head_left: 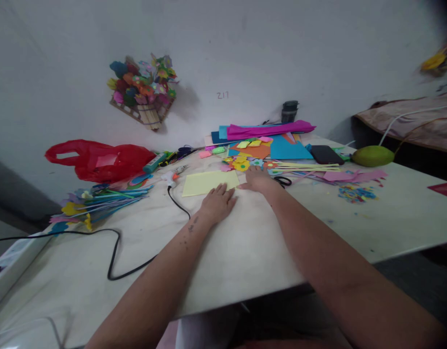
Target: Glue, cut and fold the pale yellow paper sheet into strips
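A pale yellow sheet of paper (205, 182) lies flat on the table. My left hand (219, 202) rests on its near right edge, fingers stretched out. Just past the sheet's right side, my right hand (257, 179) lies palm down with its fingers spread, the thumb close to the paper's corner. Paper flowers (242, 164) sit right beyond the right fingertips. Black-handled scissors (283, 182) are beside the right wrist, their blades hidden. Left of the sheet stands a hot glue gun (171, 178) with an orange part near its nozzle.
A red plastic bag (100, 160) and stemmed paper flowers (100, 203) lie at the left. A black cord (114, 257) crosses the table. Coloured sheets (290, 148), a phone (327, 155), paper scraps (357, 193) and a green mango-like object (373, 156) lie toward the right.
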`<state>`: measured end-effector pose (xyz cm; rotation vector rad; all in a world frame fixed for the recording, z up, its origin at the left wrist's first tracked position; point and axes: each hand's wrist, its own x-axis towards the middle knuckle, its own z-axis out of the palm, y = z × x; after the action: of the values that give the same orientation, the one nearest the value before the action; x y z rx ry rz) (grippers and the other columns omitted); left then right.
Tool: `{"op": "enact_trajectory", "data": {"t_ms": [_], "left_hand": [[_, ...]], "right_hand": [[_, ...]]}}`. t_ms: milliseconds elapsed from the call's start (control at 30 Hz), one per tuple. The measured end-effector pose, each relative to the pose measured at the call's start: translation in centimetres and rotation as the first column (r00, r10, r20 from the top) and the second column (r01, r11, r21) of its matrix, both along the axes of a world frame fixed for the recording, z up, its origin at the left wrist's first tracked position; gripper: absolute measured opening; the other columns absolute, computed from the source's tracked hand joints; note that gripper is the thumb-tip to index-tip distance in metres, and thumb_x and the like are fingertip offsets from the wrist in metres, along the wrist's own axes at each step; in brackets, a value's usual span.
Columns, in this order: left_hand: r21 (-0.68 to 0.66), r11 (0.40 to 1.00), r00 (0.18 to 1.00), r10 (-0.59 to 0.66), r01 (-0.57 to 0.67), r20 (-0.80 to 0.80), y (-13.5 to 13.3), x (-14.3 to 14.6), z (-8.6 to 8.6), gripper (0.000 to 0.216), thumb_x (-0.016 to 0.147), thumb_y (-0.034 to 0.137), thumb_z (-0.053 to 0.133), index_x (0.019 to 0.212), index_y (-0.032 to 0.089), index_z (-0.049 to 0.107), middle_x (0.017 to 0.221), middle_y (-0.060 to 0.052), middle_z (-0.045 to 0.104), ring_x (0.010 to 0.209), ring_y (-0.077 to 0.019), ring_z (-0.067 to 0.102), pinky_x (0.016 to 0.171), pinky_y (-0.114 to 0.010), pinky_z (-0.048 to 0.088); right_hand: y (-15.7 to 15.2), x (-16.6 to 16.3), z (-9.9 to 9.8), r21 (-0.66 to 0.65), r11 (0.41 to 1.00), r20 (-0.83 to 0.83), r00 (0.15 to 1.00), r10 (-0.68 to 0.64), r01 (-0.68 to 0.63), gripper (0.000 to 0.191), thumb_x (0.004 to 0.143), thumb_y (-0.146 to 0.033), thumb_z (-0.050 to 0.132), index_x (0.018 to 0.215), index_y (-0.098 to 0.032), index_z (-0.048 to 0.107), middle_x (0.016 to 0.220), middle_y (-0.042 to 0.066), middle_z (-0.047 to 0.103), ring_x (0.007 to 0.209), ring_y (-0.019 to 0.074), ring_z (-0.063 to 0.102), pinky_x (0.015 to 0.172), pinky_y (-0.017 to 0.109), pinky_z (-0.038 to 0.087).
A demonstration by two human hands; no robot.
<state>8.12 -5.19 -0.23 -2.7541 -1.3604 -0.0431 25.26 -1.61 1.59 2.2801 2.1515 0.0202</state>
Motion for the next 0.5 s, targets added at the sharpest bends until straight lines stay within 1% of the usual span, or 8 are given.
{"op": "enact_trajectory", "data": {"t_ms": [100, 233, 400, 500], "left_hand": [[0.003, 1.000, 1.000, -0.004, 0.004, 0.012, -0.09, -0.07, -0.05, 0.053, 0.090, 0.043, 0.019, 0.134, 0.018, 0.035, 0.144, -0.009, 0.026, 0.132, -0.0203, 0.020, 0.106, -0.038, 0.020], [0.032, 0.999, 0.999, -0.011, 0.010, 0.039, -0.21, -0.23, -0.28, 0.054, 0.090, 0.045, 0.018, 0.132, 0.017, 0.037, 0.143, -0.009, 0.028, 0.132, -0.0194, 0.022, 0.106, -0.037, 0.021], [0.085, 0.996, 0.999, 0.007, -0.011, 0.039, -0.39, -0.26, -0.34, 0.058, 0.089, 0.046, 0.018, 0.130, 0.012, 0.039, 0.139, -0.010, 0.035, 0.130, -0.0197, 0.026, 0.107, -0.037, 0.020], [0.112, 0.994, 0.999, 0.004, -0.008, 0.036, -0.44, -0.21, -0.31, 0.058, 0.089, 0.046, 0.018, 0.129, 0.011, 0.041, 0.138, -0.010, 0.037, 0.129, -0.0193, 0.028, 0.107, -0.037, 0.019]], "right_hand": [[0.27, 0.03, -0.14, -0.014, 0.999, -0.013, 0.999, -0.039, 0.039, 0.079, 0.072, -0.063, 0.049, 0.127, -0.008, 0.041, 0.132, 0.022, 0.036, 0.122, 0.0340, 0.029, 0.096, 0.050, 0.020], [0.47, 0.16, -0.27, -0.018, 0.998, -0.024, 0.998, -0.061, 0.061, 0.084, 0.069, -0.066, 0.050, 0.128, -0.007, 0.040, 0.132, 0.022, 0.036, 0.122, 0.0344, 0.030, 0.096, 0.051, 0.022], [0.33, 0.30, -0.28, 0.001, 0.998, -0.039, 0.998, -0.059, 0.059, 0.083, 0.069, -0.064, 0.051, 0.129, -0.007, 0.039, 0.130, 0.022, 0.038, 0.120, 0.0345, 0.032, 0.096, 0.050, 0.023], [0.26, 0.40, -0.21, -0.006, 0.999, -0.063, 0.997, -0.054, 0.054, 0.079, 0.069, -0.061, 0.053, 0.128, -0.010, 0.040, 0.132, 0.021, 0.038, 0.121, 0.0339, 0.031, 0.096, 0.049, 0.022]]}}
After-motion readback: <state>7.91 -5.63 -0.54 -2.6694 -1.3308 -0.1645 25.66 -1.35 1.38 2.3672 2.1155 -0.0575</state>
